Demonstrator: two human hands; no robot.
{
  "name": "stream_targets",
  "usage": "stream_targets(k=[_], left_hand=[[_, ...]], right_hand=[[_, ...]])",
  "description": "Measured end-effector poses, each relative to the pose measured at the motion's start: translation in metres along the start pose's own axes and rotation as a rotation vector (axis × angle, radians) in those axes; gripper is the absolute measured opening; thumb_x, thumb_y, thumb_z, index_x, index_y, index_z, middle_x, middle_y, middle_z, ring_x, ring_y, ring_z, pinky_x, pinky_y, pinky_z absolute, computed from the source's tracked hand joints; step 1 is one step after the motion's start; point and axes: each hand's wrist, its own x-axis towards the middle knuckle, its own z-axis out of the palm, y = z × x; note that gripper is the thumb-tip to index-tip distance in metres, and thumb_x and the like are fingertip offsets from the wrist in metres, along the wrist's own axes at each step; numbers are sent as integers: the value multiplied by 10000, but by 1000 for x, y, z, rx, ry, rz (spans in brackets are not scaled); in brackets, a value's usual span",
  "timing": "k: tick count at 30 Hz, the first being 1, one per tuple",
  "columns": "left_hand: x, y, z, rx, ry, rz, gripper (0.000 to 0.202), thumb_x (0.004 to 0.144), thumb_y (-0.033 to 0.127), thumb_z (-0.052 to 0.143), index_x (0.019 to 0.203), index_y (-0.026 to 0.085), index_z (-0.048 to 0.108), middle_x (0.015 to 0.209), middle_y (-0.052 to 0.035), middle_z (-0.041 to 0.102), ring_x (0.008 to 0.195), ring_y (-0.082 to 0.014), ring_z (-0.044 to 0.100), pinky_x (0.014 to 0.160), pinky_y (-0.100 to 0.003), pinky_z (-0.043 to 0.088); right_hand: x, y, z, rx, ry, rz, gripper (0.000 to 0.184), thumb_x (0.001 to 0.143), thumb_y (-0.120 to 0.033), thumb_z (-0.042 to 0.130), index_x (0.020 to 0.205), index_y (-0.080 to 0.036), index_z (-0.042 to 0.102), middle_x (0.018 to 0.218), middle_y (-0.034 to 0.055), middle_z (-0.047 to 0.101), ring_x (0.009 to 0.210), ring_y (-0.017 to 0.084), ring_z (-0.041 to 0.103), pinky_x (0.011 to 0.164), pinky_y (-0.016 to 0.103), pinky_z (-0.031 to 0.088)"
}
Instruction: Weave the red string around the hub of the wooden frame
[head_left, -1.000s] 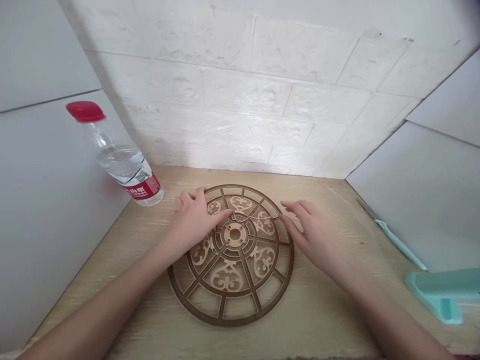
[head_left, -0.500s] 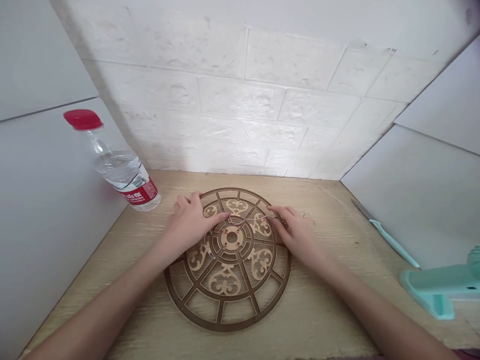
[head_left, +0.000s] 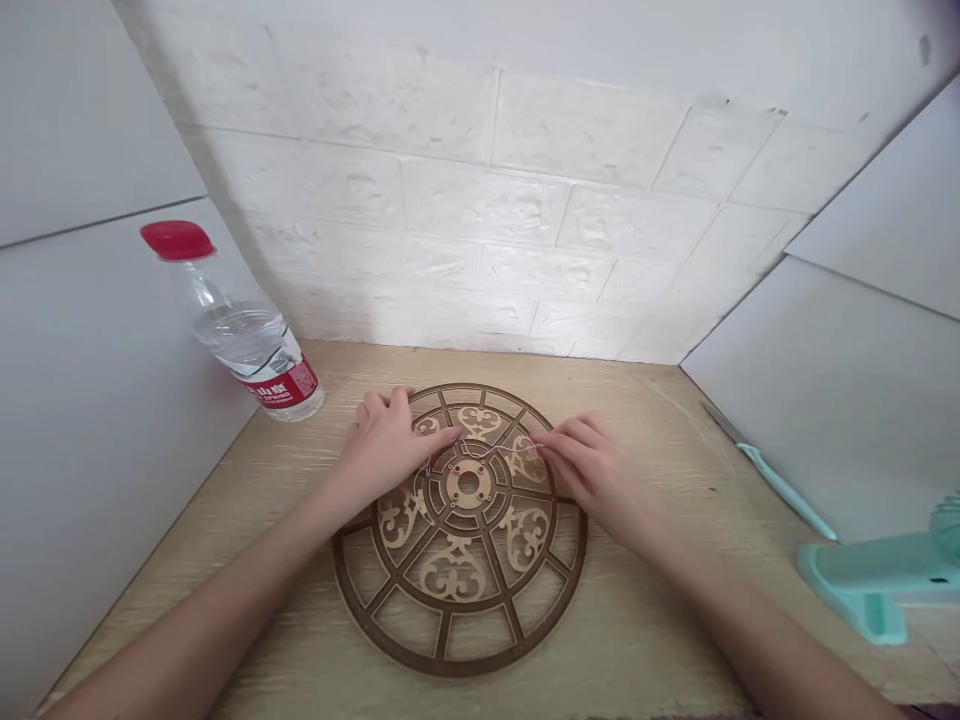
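A round brown openwork disc [head_left: 439,665], with spokes, several pale gold scroll ornaments and a gold hub [head_left: 468,484], lies flat on the wooden surface. My left hand [head_left: 386,440] grips its upper left part, fingers bent at the rim and thumb stretched across to the inner ring. From near that thumb a thin pale wire [head_left: 499,450] runs loosely to my right hand [head_left: 589,465]. There, the thumb and index finger are pinched together on the wire above the disc's right side. A reddish strand shows beside the hub. My left palm hides part of the disc.
A water bottle [head_left: 255,345] with a red cap stands at the back left. On the right lie a knife [head_left: 784,488] with a turquoise handle and a turquoise plastic device [head_left: 862,565]. White panels [head_left: 862,380] and a brick-patterned wall [head_left: 480,210] enclose the surface.
My right fingers have closed into a tighter pinch on the wire, and its loose ends no longer show behind the hand. The view has shifted slightly; the left hand keeps its place.
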Motion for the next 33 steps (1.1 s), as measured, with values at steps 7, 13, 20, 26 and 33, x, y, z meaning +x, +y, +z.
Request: stream_targets(k=[7,13,20,26,33], left_hand=[[0,2,-1,12,-12,14,981,610,830,470,1308,143,420,1229,-216,412,1233,-386,403,971,-458,369],[-4,4,-3,4,-22,17,955,624,807,487,1317,154,408,1238,-210,413,1239,-387,407,979,-462,361],[-8,6,-6,-26,-37,15,937,635,786,503,1327,163,402,1263,-209,403,1246,-392,402,972,-460,364],[-5,3,-3,-35,-6,34,948,614,802,512,1315,171,419,1232,-200,417,1233,-384,401,971,-454,367],[-6,3,-4,-29,-3,44,938,620,796,507,1305,161,436,1227,-206,439,1224,-395,409,971,-460,350]], right_hand=[[-4,-22,-19,270,-251,78,267,977,-281,401,943,-203,654,909,37,652,835,162,596,745,299,474],[-2,-26,-15,415,-282,100,358,972,-405,397,832,-193,650,808,34,627,757,158,577,677,295,457],[-2,-16,0,417,-105,266,184,916,-332,510,939,-210,646,901,32,660,817,177,604,712,314,477],[-3,-12,1,283,-210,153,186,940,-297,480,867,-205,624,891,30,639,846,179,592,750,326,469],[-9,-13,5,44,-263,23,212,962,-302,430,833,-201,565,880,40,593,783,178,585,708,331,462]])
